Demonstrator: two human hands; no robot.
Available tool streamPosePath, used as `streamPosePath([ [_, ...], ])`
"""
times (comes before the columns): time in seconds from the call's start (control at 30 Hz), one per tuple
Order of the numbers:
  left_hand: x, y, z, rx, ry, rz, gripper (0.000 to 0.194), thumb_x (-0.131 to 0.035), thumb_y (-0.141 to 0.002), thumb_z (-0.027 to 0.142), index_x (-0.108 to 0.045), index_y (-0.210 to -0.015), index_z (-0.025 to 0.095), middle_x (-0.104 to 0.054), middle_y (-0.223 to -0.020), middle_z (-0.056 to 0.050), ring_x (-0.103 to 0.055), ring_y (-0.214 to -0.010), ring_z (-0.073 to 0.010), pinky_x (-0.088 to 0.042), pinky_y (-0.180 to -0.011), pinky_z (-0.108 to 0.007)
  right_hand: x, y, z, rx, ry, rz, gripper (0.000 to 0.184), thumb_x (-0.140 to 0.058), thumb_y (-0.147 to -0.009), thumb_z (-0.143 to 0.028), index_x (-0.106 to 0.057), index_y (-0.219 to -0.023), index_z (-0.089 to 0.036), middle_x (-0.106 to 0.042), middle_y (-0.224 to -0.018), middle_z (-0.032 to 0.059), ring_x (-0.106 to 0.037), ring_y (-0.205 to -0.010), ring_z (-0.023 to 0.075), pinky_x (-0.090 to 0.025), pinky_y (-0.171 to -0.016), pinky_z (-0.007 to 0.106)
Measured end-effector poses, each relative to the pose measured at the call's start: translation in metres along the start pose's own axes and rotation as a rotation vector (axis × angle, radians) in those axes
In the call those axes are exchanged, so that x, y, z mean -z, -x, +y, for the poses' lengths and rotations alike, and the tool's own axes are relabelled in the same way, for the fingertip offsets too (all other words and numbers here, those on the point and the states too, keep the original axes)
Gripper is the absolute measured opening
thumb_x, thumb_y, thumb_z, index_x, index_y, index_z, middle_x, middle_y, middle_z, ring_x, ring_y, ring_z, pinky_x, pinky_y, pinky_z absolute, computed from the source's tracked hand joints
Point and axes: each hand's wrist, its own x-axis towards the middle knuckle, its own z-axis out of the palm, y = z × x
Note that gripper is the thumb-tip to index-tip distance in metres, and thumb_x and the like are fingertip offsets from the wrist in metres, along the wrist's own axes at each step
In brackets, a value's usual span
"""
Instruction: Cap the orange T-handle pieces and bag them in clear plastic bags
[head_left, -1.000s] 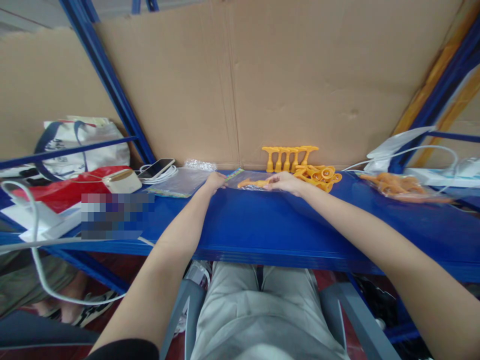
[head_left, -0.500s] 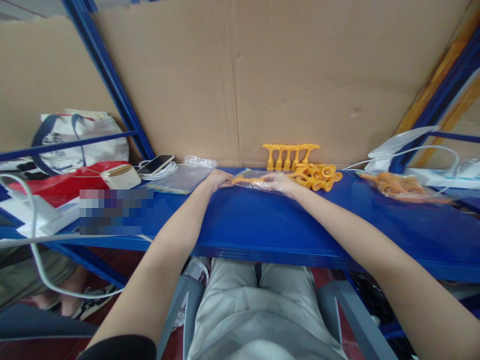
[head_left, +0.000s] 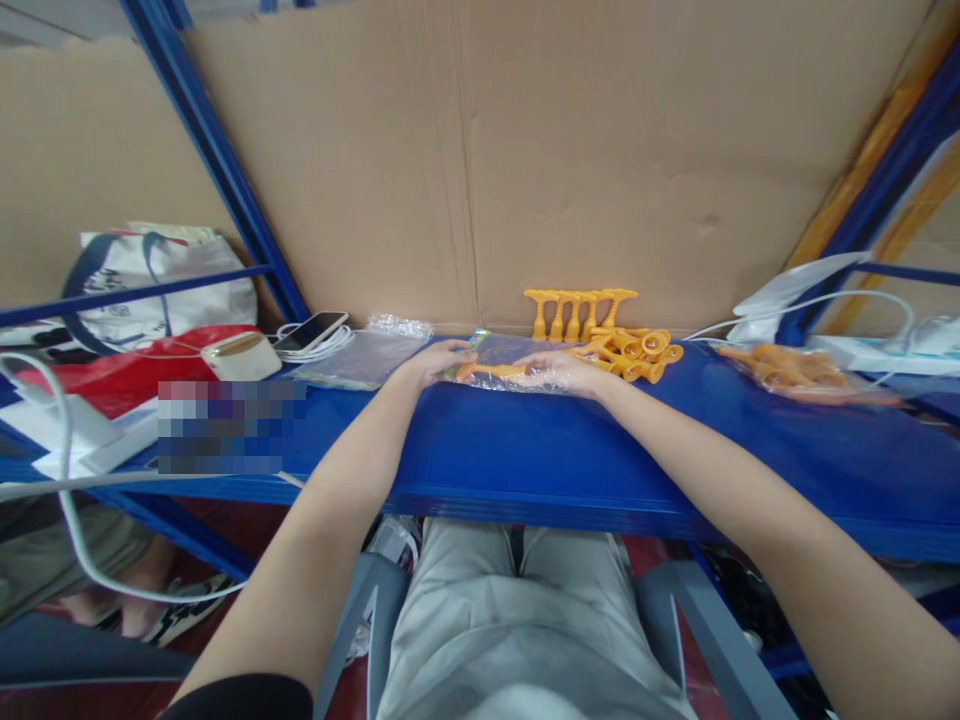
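Note:
A clear plastic bag (head_left: pixel 499 350) lies on the blue shelf, with an orange plastic piece (head_left: pixel 495 371) inside it. My left hand (head_left: pixel 442 362) is closed on the bag's left end, near a small coloured strip at its edge. On the other side, my right hand (head_left: pixel 556 370) grips the bag's right part, fingers over the film and the right end of the piece. Just right of that hand is a pile of orange trumpet-ended pieces (head_left: pixel 634 350). Behind the pile, several similar pieces (head_left: pixel 574 312) stand upright in a row against the cardboard.
A filled bag of orange pieces (head_left: pixel 802 372) lies at right. Flat clear bags (head_left: pixel 364 355) are left of my hands, beside a phone (head_left: pixel 315 330) on a coiled white cable. Farther left are a beige box (head_left: pixel 241 356), red plastic (head_left: pixel 135 370) and a cloth bag (head_left: pixel 165 290). Cardboard closes the back.
The bag and the orange piece have shifted slightly toward me and turned, so more of the film and the coloured strip shows. Both hands keep their hold at nearly the same places.

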Motion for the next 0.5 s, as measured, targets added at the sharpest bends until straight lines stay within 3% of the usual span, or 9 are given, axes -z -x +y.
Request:
streamPosePath([
  [0.17,0.0,-0.002,0.0,-0.021,-0.02,0.125,0.049,-0.063,-0.086,0.006,-0.049,-0.132,0.017,-0.064,-0.067,0.003,-0.058,-0.045,-0.0084,-0.056,-0.054,-0.022,0.007,0.003,-0.016,-0.045,0.149,0.124,0.026,-0.068,-0.078,-0.009,-0.074,-0.102,-0.018,-0.074,-0.106,0.0077,-0.069,-0.092,0.0162,-0.054,-0.09,0.032],
  [0.27,0.002,-0.002,0.001,0.014,-0.123,0.236,0.043,-0.056,-0.092,0.01,-0.047,-0.133,0.017,-0.06,-0.064,0.004,-0.055,-0.044,-0.0081,-0.053,-0.053,-0.022,0.02,0.01,-0.032,-0.148,0.511,0.208,0.019,-0.061,-0.085,-0.01,-0.074,-0.098,-0.013,-0.075,-0.098,0.0119,-0.072,-0.085,0.02,-0.056,-0.081,0.032],
  [0.33,0.003,-0.001,0.002,0.018,-0.213,0.301,0.04,-0.052,-0.094,0.011,-0.047,-0.133,0.017,-0.059,-0.062,0.004,-0.055,-0.046,-0.0086,-0.052,-0.054,-0.022,0.03,0.017,-0.04,-0.234,0.875,0.271,0.015,-0.062,-0.085,-0.014,-0.075,-0.093,-0.011,-0.075,-0.096,0.0154,-0.072,-0.093,0.0264,-0.054,-0.085,0.035],
  [0.4,0.004,-0.002,0.003,0.018,-0.275,0.342,0.039,-0.05,-0.095,0.013,-0.047,-0.133,0.017,-0.059,-0.062,0.002,-0.057,-0.05,-0.0107,-0.052,-0.056,-0.024,0.04,0.022,-0.045,-0.357,1.152,0.364,0.022,-0.064,-0.086,-0.022,-0.074,-0.099,-0.009,-0.073,-0.104,0.0206,-0.069,-0.104,0.0332,-0.053,-0.088,0.04],
  [0.5,0.007,-0.004,0.001,-0.011,-0.406,0.393,0.04,-0.051,-0.093,0.016,-0.049,-0.133,0.017,-0.067,-0.072,-0.005,-0.067,-0.066,-0.0188,-0.054,-0.062,-0.029,0.05,0.027,-0.046,-0.517,1.325,0.33,0.034,-0.065,-0.085,-0.029,-0.072,-0.111,-0.007,-0.071,-0.109,0.0235,-0.067,-0.107,0.035,-0.052,-0.087,0.042],
])
